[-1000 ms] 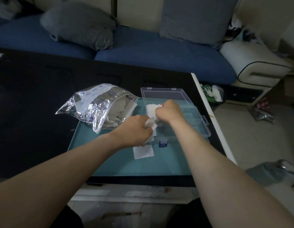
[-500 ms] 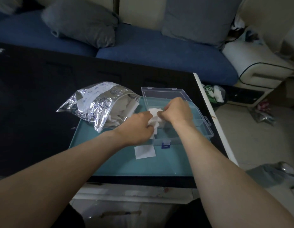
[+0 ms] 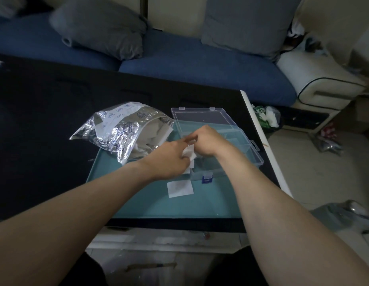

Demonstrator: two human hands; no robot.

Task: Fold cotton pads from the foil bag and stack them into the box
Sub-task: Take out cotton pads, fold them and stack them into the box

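Since the earlier frames both hands have drawn closer together over the near left corner of the box (image 3: 216,141), and the pad (image 3: 188,152) between them looks more bunched — judged, the fold is being closed, with placement still to come. The left hand (image 3: 169,159) grips the pad's lower part with curled fingers; the right hand (image 3: 206,141) pinches its upper edge. The pad sits at the box's 8 o'clock corner, above the rim, not yet inside.

Materials: the pad is thin, soft, white and creases readily. The box is clear rigid plastic with its lid open at 12 o'clock and a blue latch (image 3: 207,179) at 6. A flat square pad (image 3: 180,188) lies loose on the teal tray (image 3: 138,203) — at the box's 7 o'clock. The foil bag (image 3: 119,131), crinkled and shiny, lies at 9 o'clock with its mouth toward the box, white pads showing inside.
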